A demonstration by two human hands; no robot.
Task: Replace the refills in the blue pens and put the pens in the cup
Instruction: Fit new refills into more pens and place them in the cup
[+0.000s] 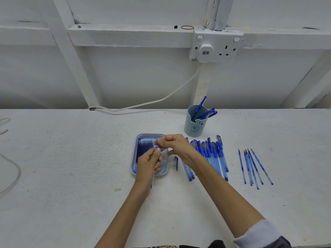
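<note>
Sleeve: a pale one on the right arm, at the lower right of the frame
Left hand: in the middle of the frame, over the tray, fingers curled round a blue pen that it holds almost upright
Right hand: just above the left hand, fingertips pinching the top end of the same pen
Tray: a light blue one on the bench, under both hands, with a row of dark blue refills lying in its left part
Cap: a small blue one, lying on the bench just right of the tray
Pens in a row: many blue pens lying side by side on the bench, right of the cap, partly under the right arm
Loose refills: a few thin blue ones on the bench, further right, apart from the pens
Cup: pale blue with a little face on it, standing behind the row of pens, with some blue pens sticking out
Cable: white, running from the back of the bench up the wall
Socket: white, on the wall at the upper right, with a plug in its left side
</note>
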